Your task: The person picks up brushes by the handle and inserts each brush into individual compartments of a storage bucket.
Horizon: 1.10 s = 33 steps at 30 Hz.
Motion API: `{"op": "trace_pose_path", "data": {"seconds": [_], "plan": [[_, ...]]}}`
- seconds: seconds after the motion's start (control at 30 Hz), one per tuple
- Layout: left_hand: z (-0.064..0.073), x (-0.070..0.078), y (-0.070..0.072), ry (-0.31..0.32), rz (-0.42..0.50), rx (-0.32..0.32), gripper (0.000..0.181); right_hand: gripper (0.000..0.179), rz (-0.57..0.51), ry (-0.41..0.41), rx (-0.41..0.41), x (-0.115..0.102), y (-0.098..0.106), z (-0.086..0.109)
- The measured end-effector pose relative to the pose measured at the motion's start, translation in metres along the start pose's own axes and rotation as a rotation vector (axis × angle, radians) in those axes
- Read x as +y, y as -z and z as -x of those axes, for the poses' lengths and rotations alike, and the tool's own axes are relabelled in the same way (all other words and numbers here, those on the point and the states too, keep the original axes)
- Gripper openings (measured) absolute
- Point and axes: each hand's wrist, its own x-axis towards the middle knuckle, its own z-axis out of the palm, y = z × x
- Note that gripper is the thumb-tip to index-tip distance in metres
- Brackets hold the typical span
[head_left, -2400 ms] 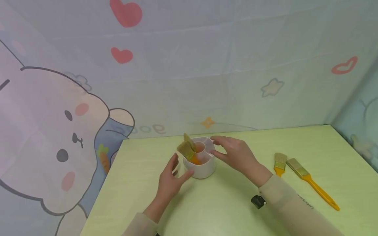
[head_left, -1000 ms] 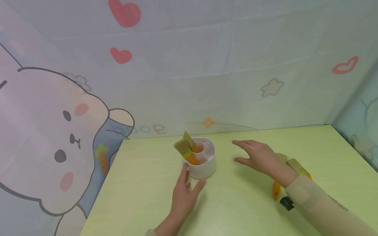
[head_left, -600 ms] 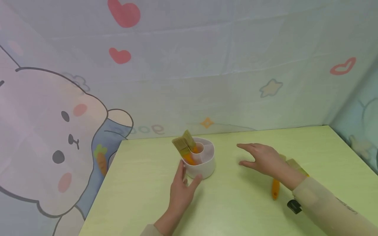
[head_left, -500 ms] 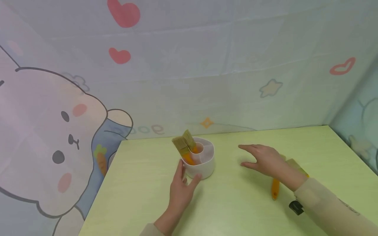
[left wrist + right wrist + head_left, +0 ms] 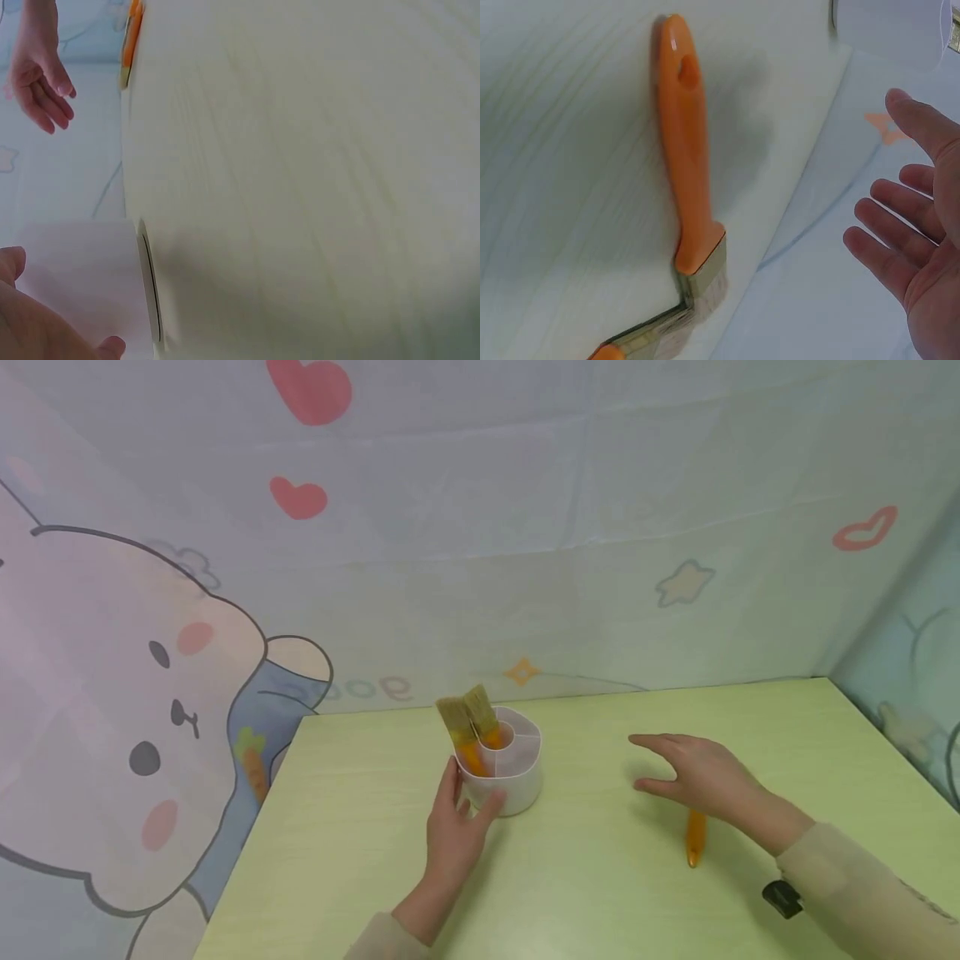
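A white round holder with compartments stands upright at the back middle of the table. Two paintbrushes lean out of it, bristles up, in its left side and centre. My left hand holds the holder's wall, with fingers at its left side and thumb on the front; the left wrist view shows it against the white wall. Well to the right, my right hand hovers with fingers extended, holding nothing. Beneath it lies a paintbrush with an orange handle, bristles hidden in the head view.
Part of another flat brush shows at the bottom of the right wrist view, touching the first one's bristles. A printed cloth hangs behind the pale green table. A small black device sits at my right wrist.
My right hand has left the holder's rim and moved right over the lying brushes, covering more of them. The holder has turned slightly under my left hand, its brushes standing more upright.
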Motion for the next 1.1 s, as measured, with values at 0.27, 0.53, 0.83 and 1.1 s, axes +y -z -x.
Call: {"op": "trace_pose_path", "data": {"seconds": [0.27,0.53,0.83,1.1], "plan": [[-0.008,-0.005,0.001,-0.025,0.03,-0.004,0.091,0.069,-0.032,-0.08,-0.071,0.012,0.004,0.013],[-0.015,-0.008,0.003,-0.032,0.05,-0.017,0.092,0.074,-0.054,-0.113,-0.103,0.022,0.007,0.023],[-0.019,-0.011,0.007,-0.033,0.07,-0.026,0.091,0.074,-0.026,-0.162,-0.123,0.032,0.008,0.033],[-0.022,-0.01,0.009,-0.026,0.072,-0.054,0.091,0.076,0.006,-0.188,-0.139,0.036,0.002,0.049]]}}
